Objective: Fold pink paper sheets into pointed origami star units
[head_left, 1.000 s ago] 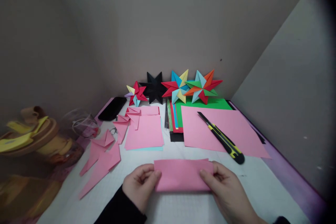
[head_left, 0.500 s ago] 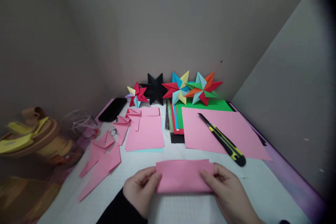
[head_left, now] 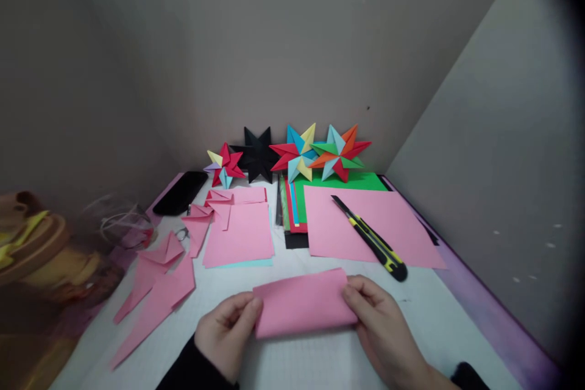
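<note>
A pink sheet of paper (head_left: 302, 304), folded over with its rounded fold toward me, is held between both hands near the front of the table. My left hand (head_left: 228, 328) pinches its left edge between thumb and fingers. At the opposite end, my right hand (head_left: 384, 320) grips the upper right corner, thumb on the near face. The paper tilts, its right side higher than its left. Folded pink paper pieces (head_left: 158, 298) lie to the left of my left hand. Beyond the held paper is a stack of pink squares (head_left: 240, 234) with a light blue sheet showing underneath.
A utility knife (head_left: 370, 237), blade out, rests on a large pink sheet (head_left: 320, 219) at the right. Several folded paper stars (head_left: 301, 155) lean against the wall. A black phone (head_left: 180, 193) lies at the back left. A blurred brown-lidded container (head_left: 36, 237) stands far left.
The folded paper has tipped, its right end rising and its left end lowering, with both hands still on it. The whole scene has shifted left in view as the camera turned.
</note>
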`<state>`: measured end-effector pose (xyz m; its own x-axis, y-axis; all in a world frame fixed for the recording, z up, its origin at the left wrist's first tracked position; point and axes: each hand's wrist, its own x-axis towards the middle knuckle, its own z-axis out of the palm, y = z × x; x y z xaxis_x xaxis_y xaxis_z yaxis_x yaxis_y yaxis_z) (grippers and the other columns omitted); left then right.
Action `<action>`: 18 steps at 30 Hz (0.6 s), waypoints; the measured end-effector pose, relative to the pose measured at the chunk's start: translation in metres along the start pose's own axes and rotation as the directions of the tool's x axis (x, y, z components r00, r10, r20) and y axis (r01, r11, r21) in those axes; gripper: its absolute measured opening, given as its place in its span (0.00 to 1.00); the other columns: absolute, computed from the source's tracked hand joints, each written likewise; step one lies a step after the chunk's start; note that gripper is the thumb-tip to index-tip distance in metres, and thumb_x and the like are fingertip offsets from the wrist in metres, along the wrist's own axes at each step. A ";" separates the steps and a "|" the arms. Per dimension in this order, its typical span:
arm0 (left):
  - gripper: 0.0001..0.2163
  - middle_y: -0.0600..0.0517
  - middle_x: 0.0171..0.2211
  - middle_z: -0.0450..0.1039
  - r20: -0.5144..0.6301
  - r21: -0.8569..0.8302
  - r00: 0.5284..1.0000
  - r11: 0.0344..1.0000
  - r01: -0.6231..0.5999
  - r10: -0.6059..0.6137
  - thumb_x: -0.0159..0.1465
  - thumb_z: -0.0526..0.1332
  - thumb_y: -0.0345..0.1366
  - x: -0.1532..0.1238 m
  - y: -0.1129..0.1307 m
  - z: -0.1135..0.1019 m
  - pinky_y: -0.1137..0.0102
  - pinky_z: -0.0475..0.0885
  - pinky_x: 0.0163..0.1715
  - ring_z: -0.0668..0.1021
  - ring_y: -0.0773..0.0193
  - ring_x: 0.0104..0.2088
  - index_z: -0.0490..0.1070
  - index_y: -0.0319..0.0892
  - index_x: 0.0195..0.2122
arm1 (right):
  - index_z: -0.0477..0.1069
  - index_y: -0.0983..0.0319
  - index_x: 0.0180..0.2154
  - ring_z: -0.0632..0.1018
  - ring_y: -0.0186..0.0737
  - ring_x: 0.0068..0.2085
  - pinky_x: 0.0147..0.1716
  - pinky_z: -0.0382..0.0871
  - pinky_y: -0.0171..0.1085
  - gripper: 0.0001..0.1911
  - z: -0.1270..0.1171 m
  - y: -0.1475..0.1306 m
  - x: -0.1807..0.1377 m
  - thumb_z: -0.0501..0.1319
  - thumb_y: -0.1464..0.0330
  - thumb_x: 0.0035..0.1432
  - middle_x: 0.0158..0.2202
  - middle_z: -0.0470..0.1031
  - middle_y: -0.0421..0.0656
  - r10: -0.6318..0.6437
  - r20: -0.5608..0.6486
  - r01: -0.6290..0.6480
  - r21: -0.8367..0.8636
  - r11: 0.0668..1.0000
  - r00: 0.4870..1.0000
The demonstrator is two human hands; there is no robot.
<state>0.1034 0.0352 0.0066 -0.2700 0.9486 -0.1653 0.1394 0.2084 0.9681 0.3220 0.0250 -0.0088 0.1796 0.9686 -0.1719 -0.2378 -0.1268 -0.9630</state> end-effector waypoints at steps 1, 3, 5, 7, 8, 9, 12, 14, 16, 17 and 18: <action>0.13 0.52 0.23 0.77 -0.011 0.001 1.000 1.000 0.004 -0.004 0.46 0.66 0.46 0.001 -0.001 -0.001 0.72 0.71 0.30 0.76 0.62 0.26 0.77 0.41 0.25 | 0.67 0.63 0.23 0.64 0.35 0.27 0.27 0.59 0.34 0.14 0.000 -0.001 0.001 0.64 0.60 0.50 0.23 0.65 0.39 -0.006 -0.005 0.007 0.020 1.000 1.000; 0.15 0.52 0.23 0.77 -0.025 0.004 1.000 1.000 0.008 -0.008 0.44 0.67 0.48 0.004 -0.002 -0.001 0.72 0.71 0.30 0.75 0.61 0.27 0.77 0.41 0.25 | 0.67 0.63 0.22 0.64 0.34 0.27 0.27 0.58 0.34 0.14 0.000 -0.004 0.002 0.65 0.61 0.49 0.23 0.65 0.39 -0.009 -0.006 0.010 0.043 0.999 1.000; 0.17 0.52 0.23 0.77 -0.032 -0.005 0.999 1.000 0.003 -0.003 0.43 0.67 0.50 0.005 -0.004 -0.001 0.72 0.71 0.31 0.76 0.61 0.27 0.76 0.41 0.25 | 0.66 0.63 0.21 0.65 0.34 0.28 0.28 0.59 0.34 0.14 0.001 -0.005 0.002 0.66 0.63 0.48 0.24 0.65 0.39 -0.013 0.002 0.013 0.049 0.999 1.000; 0.18 0.51 0.24 0.77 -0.044 -0.017 0.999 1.000 -0.003 0.002 0.42 0.68 0.52 0.005 -0.005 -0.001 0.73 0.71 0.32 0.76 0.61 0.28 0.76 0.41 0.25 | 0.65 0.63 0.20 0.66 0.35 0.28 0.29 0.59 0.35 0.14 0.001 -0.006 0.001 0.66 0.63 0.48 0.24 0.66 0.40 -0.030 0.001 0.030 0.042 0.999 1.000; 0.19 0.51 0.24 0.77 -0.053 -0.018 0.999 1.000 -0.006 0.005 0.42 0.68 0.53 0.005 -0.005 -0.001 0.73 0.71 0.32 0.76 0.61 0.28 0.76 0.41 0.25 | 0.65 0.63 0.20 0.66 0.35 0.29 0.30 0.59 0.35 0.14 0.001 -0.007 0.001 0.66 0.63 0.48 0.25 0.66 0.40 -0.039 0.000 0.039 0.034 0.999 0.999; 0.19 0.51 0.24 0.77 -0.061 -0.018 0.998 1.000 -0.009 0.008 0.42 0.68 0.53 0.005 -0.006 -0.001 0.73 0.71 0.32 0.76 0.61 0.28 0.76 0.41 0.25 | 0.65 0.62 0.20 0.66 0.36 0.29 0.30 0.60 0.35 0.14 0.001 -0.007 0.001 0.65 0.63 0.49 0.25 0.67 0.40 -0.046 0.000 0.046 0.024 0.999 0.999; 0.20 0.53 0.22 0.75 -0.062 -0.022 0.998 1.000 -0.011 0.009 0.41 0.68 0.54 0.004 -0.008 -0.001 0.74 0.71 0.28 0.75 0.63 0.25 0.76 0.42 0.26 | 0.64 0.62 0.20 0.67 0.36 0.29 0.31 0.60 0.36 0.14 0.000 -0.006 0.000 0.64 0.63 0.50 0.25 0.67 0.40 -0.060 0.010 0.061 -0.007 0.998 0.998; 0.19 0.54 0.20 0.75 -0.058 -0.018 0.998 1.000 -0.008 0.007 0.41 0.68 0.54 0.004 -0.009 -0.002 0.75 0.70 0.25 0.74 0.64 0.24 0.76 0.42 0.26 | 0.63 0.62 0.20 0.67 0.35 0.28 0.30 0.60 0.35 0.15 -0.001 -0.005 0.000 0.64 0.63 0.50 0.25 0.66 0.39 -0.071 0.005 0.071 -0.019 0.997 0.997; 0.19 0.53 0.21 0.75 -0.063 -0.007 0.998 1.000 -0.013 0.013 0.42 0.68 0.53 0.004 -0.010 -0.003 0.75 0.71 0.26 0.74 0.64 0.25 0.76 0.42 0.26 | 0.61 0.62 0.20 0.66 0.35 0.28 0.29 0.60 0.35 0.16 0.000 -0.005 0.001 0.65 0.62 0.50 0.24 0.65 0.39 -0.086 -0.018 0.085 -0.023 0.996 0.996; 0.19 0.53 0.22 0.76 -0.069 0.004 0.997 1.000 -0.020 0.020 0.42 0.68 0.53 0.004 -0.010 -0.003 0.75 0.71 0.27 0.75 0.63 0.25 0.76 0.42 0.25 | 0.60 0.62 0.20 0.66 0.34 0.27 0.29 0.60 0.34 0.16 0.000 -0.004 0.001 0.65 0.62 0.50 0.24 0.65 0.38 -0.092 -0.028 0.091 -0.024 0.996 0.995; 0.19 0.52 0.23 0.76 -0.077 0.014 0.997 1.000 -0.025 0.026 0.41 0.68 0.53 0.005 -0.011 -0.003 0.74 0.72 0.28 0.75 0.62 0.26 0.76 0.42 0.25 | 0.60 0.62 0.20 0.66 0.34 0.27 0.29 0.60 0.34 0.17 0.000 -0.004 0.001 0.65 0.63 0.50 0.24 0.64 0.38 -0.099 -0.036 0.098 -0.025 0.995 0.994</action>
<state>0.0976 0.0366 -0.0038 -0.3391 0.9325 -0.1247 0.1594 0.1876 0.9692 0.3229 0.0263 -0.0047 0.2364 0.9681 -0.0833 -0.1954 -0.0366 -0.9800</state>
